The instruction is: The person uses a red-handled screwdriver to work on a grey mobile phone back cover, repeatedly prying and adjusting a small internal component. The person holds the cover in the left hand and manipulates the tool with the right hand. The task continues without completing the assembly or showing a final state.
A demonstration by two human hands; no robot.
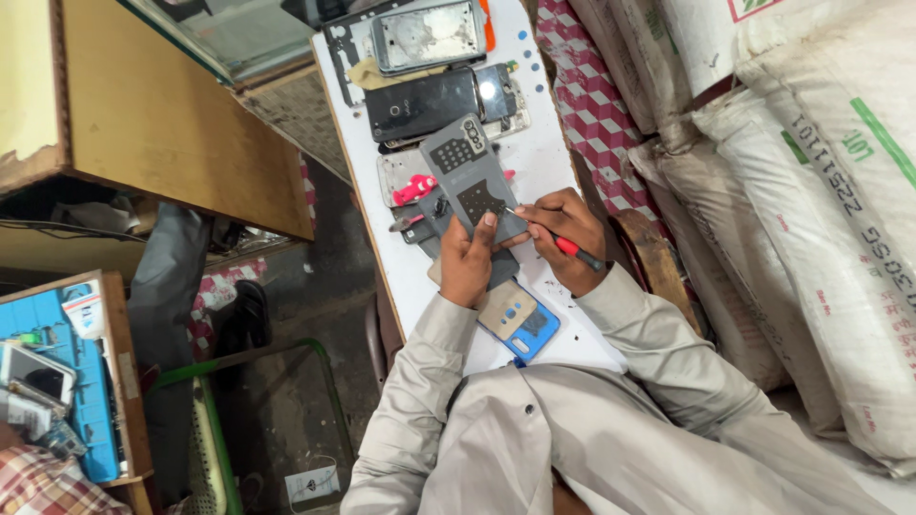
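While the left hand [468, 259] clamps the lower end of a grey opened phone [469, 178], fingers curled round its edge and thumb pressed on its back face, the right hand [563, 238] is closed in a pen grip on a red-handled screwdriver [571, 247], whose thin tip points towards nine o'clock and meets the phone at its right edge, near the bottom. That phone lies tilted on the white table [544, 153], just up from the table's near end, its top end pointing to about eleven o'clock.

As I judge it, the main risk is a slip: the tip sits close to the left thumb, so a push that jumps off the screw or seam could run straight into that thumb or gouge the exposed board. The phone is held only at one end and rests partly on a blue phone case [520, 322] at six o'clock from the hands, so it may rock or pivot under pressure.

Clutter adds to the danger. A black phone [425, 103] and a bare metal-framed phone shell [427, 34] lie at twelve o'clock, overlapping one another, and a small pink tool [413, 189] lies touching the grey phone's left side at about ten o'clock. A sweep of the sleeve could knock any of these over the table's left edge, which drops to the floor. Any screw freed here would be too small to follow and could roll off the same way
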